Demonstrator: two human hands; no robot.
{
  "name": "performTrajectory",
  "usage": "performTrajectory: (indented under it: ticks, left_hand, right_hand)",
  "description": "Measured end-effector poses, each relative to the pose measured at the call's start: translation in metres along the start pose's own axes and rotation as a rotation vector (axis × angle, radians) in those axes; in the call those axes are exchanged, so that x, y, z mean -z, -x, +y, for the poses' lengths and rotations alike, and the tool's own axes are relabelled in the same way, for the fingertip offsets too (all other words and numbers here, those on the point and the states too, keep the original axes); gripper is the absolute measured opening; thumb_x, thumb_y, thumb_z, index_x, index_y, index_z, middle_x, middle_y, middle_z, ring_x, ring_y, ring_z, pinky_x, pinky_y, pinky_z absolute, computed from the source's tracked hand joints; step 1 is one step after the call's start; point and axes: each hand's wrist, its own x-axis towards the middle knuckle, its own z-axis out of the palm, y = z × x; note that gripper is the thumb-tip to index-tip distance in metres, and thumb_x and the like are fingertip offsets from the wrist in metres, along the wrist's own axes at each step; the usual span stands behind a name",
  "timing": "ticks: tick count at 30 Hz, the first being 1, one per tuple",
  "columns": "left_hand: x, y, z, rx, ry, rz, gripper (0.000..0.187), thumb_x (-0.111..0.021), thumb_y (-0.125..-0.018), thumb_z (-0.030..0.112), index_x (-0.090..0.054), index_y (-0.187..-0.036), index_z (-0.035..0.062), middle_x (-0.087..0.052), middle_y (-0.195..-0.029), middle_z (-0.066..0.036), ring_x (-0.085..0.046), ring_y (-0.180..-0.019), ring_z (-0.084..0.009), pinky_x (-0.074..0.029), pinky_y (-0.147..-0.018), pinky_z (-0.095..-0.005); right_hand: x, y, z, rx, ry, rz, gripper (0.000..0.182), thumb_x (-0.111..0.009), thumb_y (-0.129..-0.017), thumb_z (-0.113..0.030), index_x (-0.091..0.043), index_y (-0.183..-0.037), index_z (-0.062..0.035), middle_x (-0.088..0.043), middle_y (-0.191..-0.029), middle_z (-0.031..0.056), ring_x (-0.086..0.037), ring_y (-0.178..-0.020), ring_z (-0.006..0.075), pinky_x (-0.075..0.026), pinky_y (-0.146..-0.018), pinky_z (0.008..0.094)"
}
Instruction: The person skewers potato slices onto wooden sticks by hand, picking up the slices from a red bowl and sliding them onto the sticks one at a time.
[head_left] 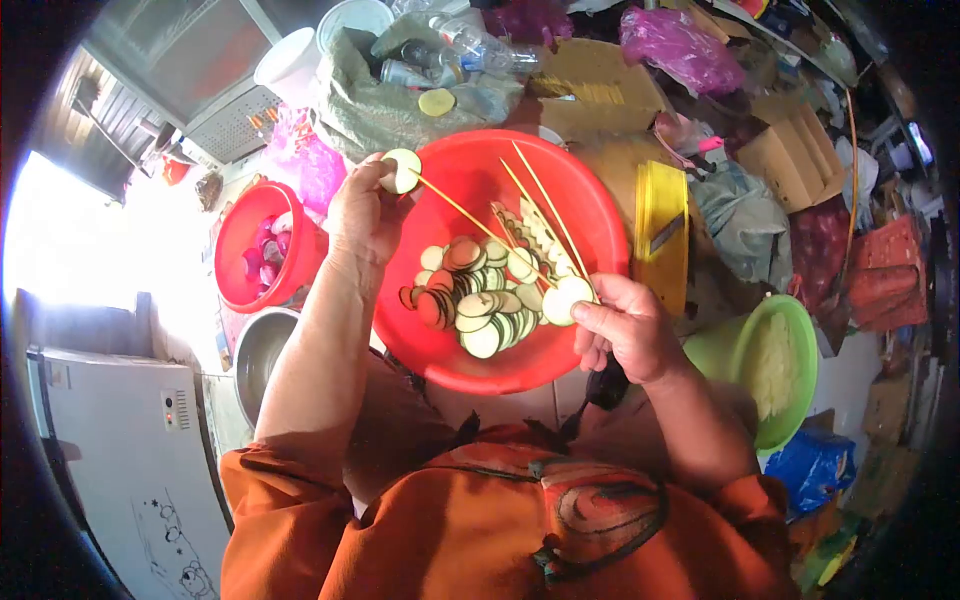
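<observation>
My left hand [362, 205], raised over the left rim of a red basin [420, 355], pinches a round pale vegetable slice [402, 171]. A thin wooden skewer [465, 213] runs from that slice down to my right hand [630, 325]. My right hand is closed at the basin's lower right, thumb on another pale slice [567, 300]. Two more skewers [548, 205] slant up from behind its fingers. In the basin lies a pile of cut slices [482, 300] with dark rims, looking like eggplant or zucchini. Beside them are skewers threaded with slices [535, 235].
A smaller red basin [228, 262] with purple onions stands left, above a metal bowl [250, 365]. On the right are a yellow plastic box [662, 235] and a green tub [800, 340] with pale contents. Cardboard boxes [600, 85] and a sack of bottles [360, 110] lie beyond.
</observation>
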Motion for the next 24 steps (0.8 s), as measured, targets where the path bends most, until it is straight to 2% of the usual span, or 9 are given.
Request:
performTrajectory:
  ticks: [1, 8, 11, 13, 16, 19, 22, 24]
  left_hand:
    - [0.001, -0.001, 0.001, -0.031, 0.016, -0.02, 0.032, -0.053, -0.083, 0.008, -0.047, -0.114, 0.003, -0.057, -0.099, -0.009, -0.06, -0.087, -0.0209, -0.052, -0.075, -0.0383]
    - [-0.001, 0.0, 0.006, -0.054, -0.012, -0.011, 0.028, -0.054, -0.082, 0.007, -0.05, -0.109, 0.0027, -0.058, -0.095, -0.009, -0.06, -0.086, -0.02, -0.052, -0.076, -0.0366]
    - [-0.005, 0.003, 0.004, -0.108, -0.124, -0.004, 0.026, -0.053, -0.083, 0.008, -0.052, -0.109, 0.0017, -0.059, -0.095, -0.009, -0.06, -0.084, -0.0197, -0.053, -0.072, -0.0348]
    - [-0.009, 0.013, 0.005, -0.143, -0.361, -0.062, 0.025, -0.049, -0.088, 0.011, -0.053, -0.11, 0.0022, -0.061, -0.097, -0.009, -0.061, -0.086, -0.02, -0.053, -0.075, -0.0359]
    - [-0.011, 0.019, 0.001, -0.079, -0.406, -0.037, 0.024, -0.047, -0.09, 0.013, -0.055, -0.109, 0.0019, -0.061, -0.096, -0.008, -0.061, -0.085, -0.02, -0.054, -0.076, -0.0359]
    - [-0.007, 0.018, 0.0, 0.003, -0.249, 0.052, 0.021, -0.048, -0.09, 0.016, -0.057, -0.105, 0.0026, -0.062, -0.094, -0.008, -0.062, -0.082, -0.0193, -0.054, -0.075, -0.0357]
    - [0.003, 0.008, 0.001, 0.066, -0.167, -0.021, 0.025, -0.046, -0.088, 0.01, -0.053, -0.11, 0.0015, -0.061, -0.094, -0.007, -0.061, -0.079, -0.0176, -0.054, -0.07, -0.033]
    - [0.004, 0.008, 0.001, 0.055, -0.167, 0.013, 0.023, -0.047, -0.09, 0.014, -0.055, -0.107, 0.0014, -0.062, -0.093, -0.008, -0.061, -0.079, -0.0169, -0.054, -0.07, -0.033]
  right_hand:
    - [0.0, 0.0, 0.0, -0.003, 0.004, -0.002, 0.019, -0.054, -0.088, -0.02, -0.058, -0.094, -0.0025, -0.059, -0.063, 0.0046, -0.053, -0.045, 0.0102, -0.042, -0.041, 0.0218]
    - [0.002, -0.005, 0.003, -0.021, -0.015, 0.001, 0.018, -0.055, -0.088, -0.021, -0.058, -0.091, -0.0035, -0.058, -0.063, 0.0034, -0.053, -0.045, 0.0103, -0.042, -0.041, 0.0221]
    - [0.004, -0.007, 0.003, -0.026, -0.019, 0.014, 0.017, -0.055, -0.088, -0.021, -0.058, -0.091, -0.0041, -0.058, -0.063, 0.0028, -0.053, -0.045, 0.0098, -0.042, -0.041, 0.0218]
    - [0.005, -0.008, 0.004, -0.028, -0.021, 0.019, 0.017, -0.054, -0.088, -0.021, -0.058, -0.091, -0.0044, -0.058, -0.063, 0.0025, -0.053, -0.045, 0.0094, -0.042, -0.041, 0.0215]
    - [0.005, -0.01, 0.006, -0.007, -0.003, 0.04, 0.016, -0.055, -0.088, -0.02, -0.058, -0.091, -0.0047, -0.058, -0.063, 0.0021, -0.052, -0.045, 0.0086, -0.042, -0.041, 0.021]
    - [0.001, -0.013, 0.008, -0.003, 0.01, 0.031, 0.015, -0.055, -0.088, -0.019, -0.058, -0.091, -0.0046, -0.058, -0.063, 0.0018, -0.052, -0.046, 0.0082, -0.042, -0.042, 0.0207]
    - [-0.002, -0.014, 0.006, -0.014, 0.019, 0.015, 0.014, -0.055, -0.088, -0.018, -0.058, -0.091, -0.0047, -0.058, -0.063, 0.0014, -0.052, -0.046, 0.008, -0.042, -0.042, 0.0207]
    - [-0.003, -0.015, 0.006, -0.006, 0.037, -0.001, 0.014, -0.055, -0.089, -0.018, -0.057, -0.092, -0.0048, -0.058, -0.063, 0.0015, -0.053, -0.047, 0.0081, -0.042, -0.043, 0.0207]
